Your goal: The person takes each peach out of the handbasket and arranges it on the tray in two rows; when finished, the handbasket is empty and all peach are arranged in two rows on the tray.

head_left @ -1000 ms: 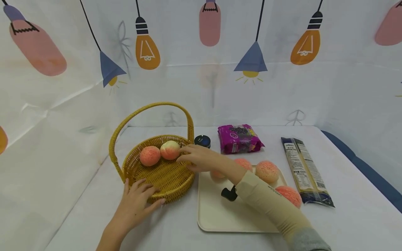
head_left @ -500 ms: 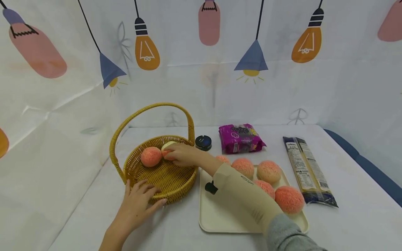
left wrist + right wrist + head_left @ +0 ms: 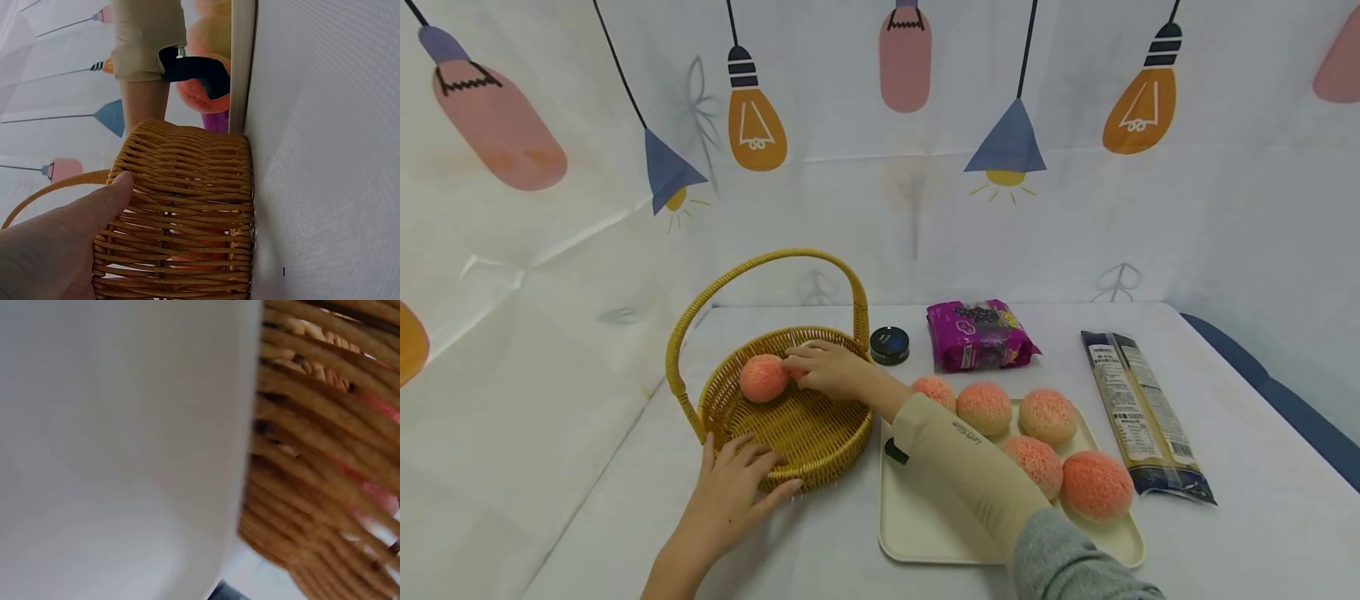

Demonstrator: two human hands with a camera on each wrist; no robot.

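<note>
A yellow wicker basket with a tall arched handle stands on the table at left. My left hand holds its near rim, fingers over the edge; the left wrist view shows the thumb against the outer wall. Inside the basket, my right hand grips a pink and cream peach, mostly hidden beneath the fingers. Touching or close to it on the left lies another pink peach. The right wrist view gives only the basket's weave, with pink showing through, beside a blurred pale surface.
Several peaches sit on a cream tray, partly under my right forearm. Behind stand a round dark-lidded jar and a purple packet. A long clear-and-blue packet lies at right.
My right hand has gone a little left and its fingers have closed over the cream-topped peach, covering most of it. The left hand stays on the basket's rim.
</note>
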